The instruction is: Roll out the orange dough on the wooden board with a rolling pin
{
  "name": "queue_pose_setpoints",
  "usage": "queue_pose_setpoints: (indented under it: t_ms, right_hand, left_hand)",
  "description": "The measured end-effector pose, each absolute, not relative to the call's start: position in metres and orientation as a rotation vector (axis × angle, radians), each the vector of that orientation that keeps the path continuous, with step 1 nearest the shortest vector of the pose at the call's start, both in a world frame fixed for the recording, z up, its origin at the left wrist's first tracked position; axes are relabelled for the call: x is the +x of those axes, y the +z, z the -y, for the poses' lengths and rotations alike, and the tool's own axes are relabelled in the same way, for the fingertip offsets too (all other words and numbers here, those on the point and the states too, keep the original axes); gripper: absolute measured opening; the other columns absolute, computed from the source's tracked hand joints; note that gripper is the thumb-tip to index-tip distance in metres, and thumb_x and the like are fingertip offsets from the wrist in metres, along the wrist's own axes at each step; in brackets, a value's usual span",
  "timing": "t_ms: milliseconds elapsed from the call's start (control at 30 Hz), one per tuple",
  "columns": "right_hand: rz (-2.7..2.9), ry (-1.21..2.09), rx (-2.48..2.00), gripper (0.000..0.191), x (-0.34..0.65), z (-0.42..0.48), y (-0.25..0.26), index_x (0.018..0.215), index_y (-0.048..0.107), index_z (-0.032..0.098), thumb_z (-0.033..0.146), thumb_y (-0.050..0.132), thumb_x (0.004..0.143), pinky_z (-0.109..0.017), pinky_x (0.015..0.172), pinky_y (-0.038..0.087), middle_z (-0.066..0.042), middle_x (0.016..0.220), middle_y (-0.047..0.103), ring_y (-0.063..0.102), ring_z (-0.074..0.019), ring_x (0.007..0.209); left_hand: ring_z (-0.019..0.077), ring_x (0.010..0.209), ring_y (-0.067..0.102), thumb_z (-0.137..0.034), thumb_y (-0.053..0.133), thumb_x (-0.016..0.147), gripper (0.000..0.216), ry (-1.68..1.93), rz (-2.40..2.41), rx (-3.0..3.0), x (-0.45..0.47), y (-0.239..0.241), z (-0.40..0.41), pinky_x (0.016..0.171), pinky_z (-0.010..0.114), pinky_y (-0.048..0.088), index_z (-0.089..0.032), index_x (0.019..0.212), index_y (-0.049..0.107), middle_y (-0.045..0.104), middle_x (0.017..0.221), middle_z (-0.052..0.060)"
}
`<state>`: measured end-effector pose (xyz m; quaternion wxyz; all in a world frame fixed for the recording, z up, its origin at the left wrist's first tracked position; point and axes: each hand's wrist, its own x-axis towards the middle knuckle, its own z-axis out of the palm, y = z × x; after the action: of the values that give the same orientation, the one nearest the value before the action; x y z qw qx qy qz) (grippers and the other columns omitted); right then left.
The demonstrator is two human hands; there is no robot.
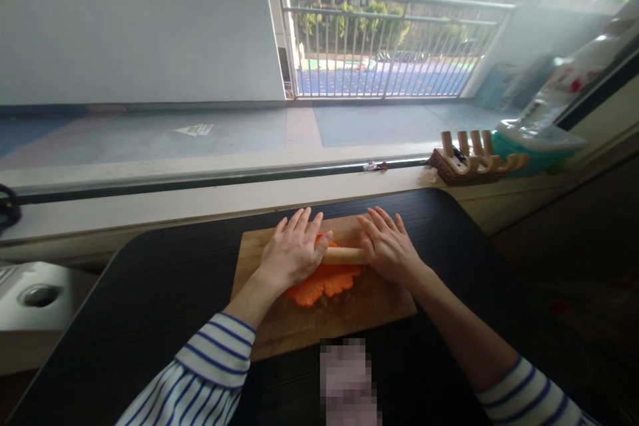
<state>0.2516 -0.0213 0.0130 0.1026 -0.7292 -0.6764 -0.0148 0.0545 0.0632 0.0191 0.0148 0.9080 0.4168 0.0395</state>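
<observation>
A pale wooden rolling pin (344,255) lies crosswise over a flattened, ragged-edged orange sheet (327,283), which looks like dough or clay. Both are on a wooden board (279,336). My left hand (295,249) rests on the pin's left end, fingers stretched forward and palm down. On the right end lies my right hand (389,243), its fingers also extended and slightly spread. The two ends of the pin are hidden under my palms. The orange sheet shows mostly on the near side of the pin, partly covered by my left hand.
The board sits on a black table (170,279) against a window sill (210,203). On the sill stand a wooden rack-like item (469,170), a teal container (539,146) and a clear bottle (559,90). A white box (37,296) stands left. A blurred object (347,379) is at the near edge.
</observation>
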Motion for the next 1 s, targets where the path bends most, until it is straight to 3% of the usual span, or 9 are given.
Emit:
queue_pose_setpoints:
  t_ms: [467, 700, 1000]
  right_hand:
    - [1.988, 0.151, -2.204, 0.05, 0.26, 0.001, 0.015, 0.139, 0.044, 0.019, 0.023, 0.033, 0.09, -0.065, 0.106, 0.022, -0.012, 0.147, 0.039, 0.026, -0.0302, 0.14]
    - [1.992, -0.098, -2.104, 0.047, 0.252, 0.024, 0.009, 0.137, 0.046, 0.018, 0.025, 0.033, 0.092, -0.058, 0.112, 0.016, -0.013, 0.148, 0.039, 0.025, -0.0268, 0.14]
    - [1.942, -0.186, -2.067, 0.045, 0.239, 0.047, 0.007, 0.134, 0.048, 0.014, 0.028, 0.029, 0.096, -0.053, 0.113, 0.016, -0.012, 0.144, 0.045, 0.033, -0.0248, 0.137]
  left_hand:
    - [0.0254, 0.139, 0.032, -0.051, 0.017, 0.096, 0.061, 0.087, -1.38, 2.761, 0.059, 0.021, -0.066, 0.111, 0.045, 0.027, -0.017, 0.141, 0.041, 0.041, 0.148, 0.013]
    - [0.0271, 0.139, 0.032, -0.049, 0.019, 0.096, 0.06, 0.04, -1.353, 2.819, 0.056, 0.026, -0.055, 0.11, 0.048, 0.027, -0.015, 0.141, 0.041, 0.039, 0.148, 0.016]
    - [0.0287, 0.136, 0.037, -0.046, 0.026, 0.096, 0.056, 0.125, -1.325, 2.912, 0.049, 0.027, -0.038, 0.109, 0.049, 0.03, -0.015, 0.139, 0.045, 0.043, 0.145, 0.017]
